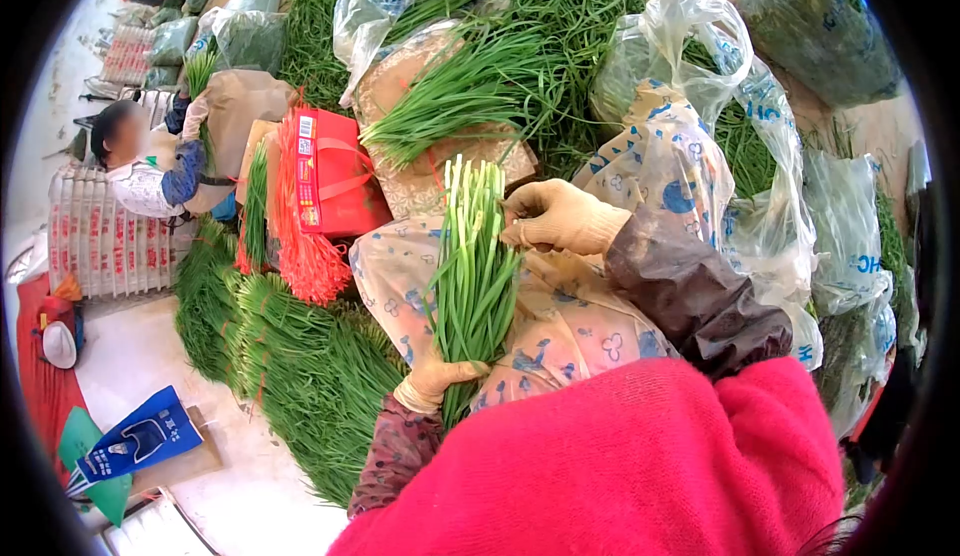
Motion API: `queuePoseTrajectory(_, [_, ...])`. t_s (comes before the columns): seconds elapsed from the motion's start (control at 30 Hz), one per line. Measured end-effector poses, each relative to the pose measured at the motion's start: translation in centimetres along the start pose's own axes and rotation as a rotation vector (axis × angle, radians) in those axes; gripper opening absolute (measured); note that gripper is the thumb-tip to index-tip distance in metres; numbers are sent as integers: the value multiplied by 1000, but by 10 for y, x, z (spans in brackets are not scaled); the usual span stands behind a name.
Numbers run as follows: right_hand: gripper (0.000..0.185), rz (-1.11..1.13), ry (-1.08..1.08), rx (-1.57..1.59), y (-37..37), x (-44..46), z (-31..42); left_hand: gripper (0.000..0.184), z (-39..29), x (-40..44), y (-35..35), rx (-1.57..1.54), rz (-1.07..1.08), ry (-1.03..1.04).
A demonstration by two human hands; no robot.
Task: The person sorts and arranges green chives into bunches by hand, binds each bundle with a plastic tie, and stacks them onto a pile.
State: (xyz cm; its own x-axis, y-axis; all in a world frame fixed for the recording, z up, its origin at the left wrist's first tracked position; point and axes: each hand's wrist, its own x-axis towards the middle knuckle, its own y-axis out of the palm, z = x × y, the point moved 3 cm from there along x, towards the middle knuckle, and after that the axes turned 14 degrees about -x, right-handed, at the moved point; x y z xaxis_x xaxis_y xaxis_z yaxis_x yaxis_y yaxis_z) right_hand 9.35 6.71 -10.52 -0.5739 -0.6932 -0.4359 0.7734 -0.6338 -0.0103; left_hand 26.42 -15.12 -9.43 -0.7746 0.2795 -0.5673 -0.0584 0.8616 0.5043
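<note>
Gripping the bunch: the left hand, in a cream-coloured glove [437, 380], has its thumb across the leafy end of the long green bunch with pale stem ends [470, 256]; its other fingers are mostly hidden.
Bunch's place: just right of the glossy red rectangular box [345, 184], upright, pale ends highest.
Picking fingers: the right hand, in a matching cream glove [562, 218], is farther right of the box, fingertips narrow at the bunch's edge; I cannot tell whether they have a stem.
Stems: the step looks like sorting the edge; take one at a time, pulling along its length so neighbours don't snap.
Grip: best kept firm enough to stop slipping, soft enough not to bruise leaves.
Pale ends: keeping them level makes uneven stems easier to spot.
Red strips: the bright red thin strands [315, 268] hang at the box's front; keep leaves from tangling there.
</note>
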Motion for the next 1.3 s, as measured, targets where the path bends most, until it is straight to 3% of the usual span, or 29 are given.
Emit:
queuePoseTrajectory(0.13, [25,-33,81,110,0,-5,-15,102,8,2,-5,-110,17,9])
queuePoseTrajectory(0.2, [32,-84,2,139,7,-3,-16,102,4,7,1,-79,18,-7])
queuePoseTrajectory(0.27, [36,-373,45,-99,8,-9,-10,102,3,9,2,-70,28,19])
queuePoseTrajectory(0.4, [46,-571,48,-285,18,-11,-1,104,-2,9,15,-96,10,89])
queuePoseTrajectory(0.63, [50,-416,-7,-167,28,0,-23,113,7,12,-2,-30,27,163])
queuePoseTrajectory(0.67, [50,-412,-6,-172,26,-1,-24,115,9,14,-8,3,65,92])
queuePoseTrajectory(0.73, [47,-280,5,87,24,-2,-24,116,16,18,-13,27,102,25])
queuePoseTrajectory(0.8, [42,-180,108,263,24,-13,-13,115,13,19,-10,48,139,126])
queuePoseTrajectory(0.87, [41,-127,-48,414,23,-16,-11,114,12,17,-8,51,129,141])
queuePoseTrajectory(0.93, [42,-182,-74,389,22,-15,-4,105,4,14,2,26,97,99])
queuePoseTrajectory(1.03, [43,-118,217,254,23,-11,-2,100,3,8,10,211,-45,14])
queuePoseTrajectory(1.07, [43,-122,218,258,29,-9,0,98,5,6,9,272,-92,-18])
queuePoseTrajectory(1.13, [38,-341,238,81,34,-9,2,99,12,4,3,156,-77,-17])
queuePoseTrajectory(1.2, [32,-337,270,91,38,-10,-7,95,14,-1,4,134,-90,79])
queuePoseTrajectory(1.27, [38,-251,133,666,53,-1,-34,91,14,-5,4,114,-104,182])
queuePoseTrajectory(1.3, [46,-221,209,833,59,-1,-42,92,15,-7,4,180,-133,176])
